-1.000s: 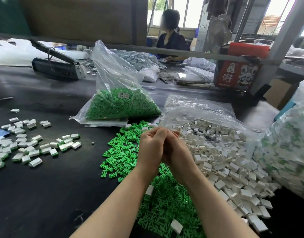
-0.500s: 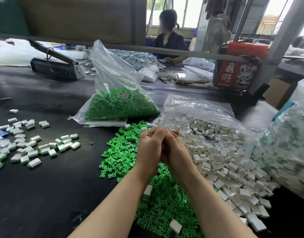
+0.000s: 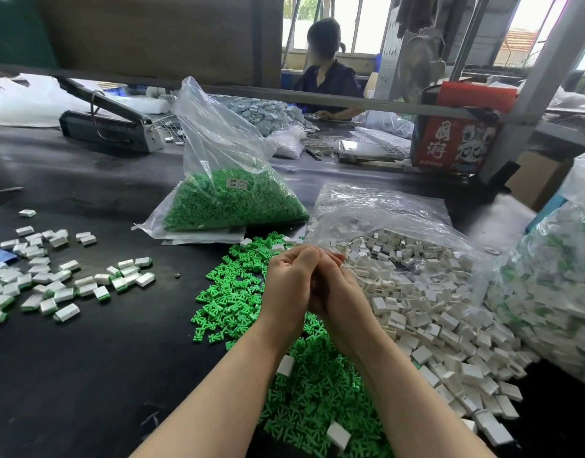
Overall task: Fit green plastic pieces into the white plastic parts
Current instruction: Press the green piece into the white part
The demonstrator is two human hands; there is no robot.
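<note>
My left hand [image 3: 289, 285] and my right hand [image 3: 339, 294] are pressed together, fingers curled, above a loose heap of green plastic pieces [image 3: 231, 299] on the black table. Whatever sits between the palms is hidden. A pile of white plastic parts [image 3: 426, 302] spills from a clear bag just right of my hands. Finished white parts with green ends [image 3: 63, 285] lie scattered at the left.
A clear bag of green pieces [image 3: 231, 200] stands behind the heap. Another bag of assembled parts [image 3: 548, 285] bulges at the right edge. A heat sealer [image 3: 109, 127] and a red box [image 3: 456, 140] sit farther back, where a person [image 3: 327, 81] is seated.
Both hands stay clasped in the same spot; only small shifts of the fingers and the view show.
</note>
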